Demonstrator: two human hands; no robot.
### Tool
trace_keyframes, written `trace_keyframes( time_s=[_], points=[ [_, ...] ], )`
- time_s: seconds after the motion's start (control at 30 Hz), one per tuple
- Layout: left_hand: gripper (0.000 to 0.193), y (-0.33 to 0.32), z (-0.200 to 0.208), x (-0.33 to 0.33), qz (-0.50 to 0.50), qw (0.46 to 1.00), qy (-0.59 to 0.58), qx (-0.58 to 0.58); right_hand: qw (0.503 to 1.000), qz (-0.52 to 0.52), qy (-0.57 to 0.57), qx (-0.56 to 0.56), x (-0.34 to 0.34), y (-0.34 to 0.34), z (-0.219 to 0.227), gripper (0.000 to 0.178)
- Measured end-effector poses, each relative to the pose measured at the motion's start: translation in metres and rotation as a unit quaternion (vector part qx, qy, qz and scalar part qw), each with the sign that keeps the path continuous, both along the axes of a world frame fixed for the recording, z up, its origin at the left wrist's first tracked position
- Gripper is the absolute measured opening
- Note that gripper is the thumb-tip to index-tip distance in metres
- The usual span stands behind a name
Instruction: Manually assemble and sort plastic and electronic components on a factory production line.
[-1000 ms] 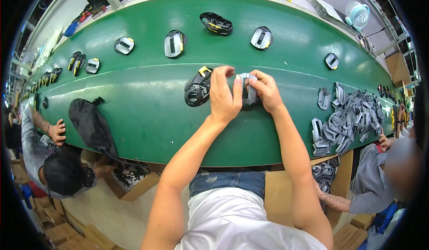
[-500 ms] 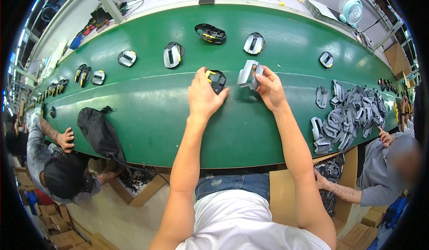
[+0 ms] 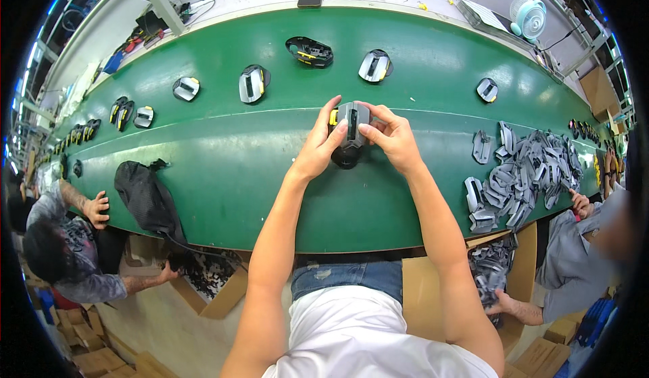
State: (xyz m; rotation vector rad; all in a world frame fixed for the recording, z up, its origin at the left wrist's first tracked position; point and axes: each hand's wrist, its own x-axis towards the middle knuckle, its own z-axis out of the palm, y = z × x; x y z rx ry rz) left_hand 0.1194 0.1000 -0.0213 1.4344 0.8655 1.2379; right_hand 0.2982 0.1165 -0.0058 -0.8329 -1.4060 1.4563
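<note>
Above the near half of the green tabletop, both hands hold one black housing with yellow parts (image 3: 347,156), a grey plastic cover (image 3: 353,122) lying over its upper face. My left hand (image 3: 320,147) grips its left side, thumb pressed on the cover. My right hand (image 3: 392,137) closes on the right side, its thumb also on the cover. The underside of the housing is hidden. Beyond the hands lie an uncovered black housing (image 3: 309,52) and similar grey-covered units (image 3: 254,84), (image 3: 375,66).
A heap of grey covers (image 3: 534,168) spreads at the right of the green table (image 3: 351,216). A black bag (image 3: 145,195) lies at left. Co-workers sit on both sides, a hand (image 3: 97,209) on the left edge. Cardboard boxes (image 3: 422,290) stand below. A small fan (image 3: 528,18) is at the back.
My right hand has brought the grey cover left onto the black housing. My left hand has moved right, and both hands now grip the unit. Co-workers' arms have shifted at the boxes.
</note>
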Motion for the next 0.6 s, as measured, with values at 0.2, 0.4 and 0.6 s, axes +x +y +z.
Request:
trace_keyframes(
  time_s=[0.2, 0.4, 0.6],
  points=[
    [0.051, -0.002, 0.001, 0.011, 0.029, 0.999, -0.03, 0.032, 0.995, -0.034, -0.082, 0.049, 0.006, -0.001, 0.006, 0.046],
    [0.036, 0.0, -0.003, 0.015, 0.062, 0.996, -0.066, 0.005, 1.0, -0.003, 0.01, -0.024, 0.001, 0.002, -0.01, 0.042],
    [0.031, -0.002, 0.001, 0.019, 0.089, 0.994, -0.067, 0.019, 0.998, 0.058, 0.016, -0.033, 0.003, -0.004, -0.006, 0.033]
  ],
)
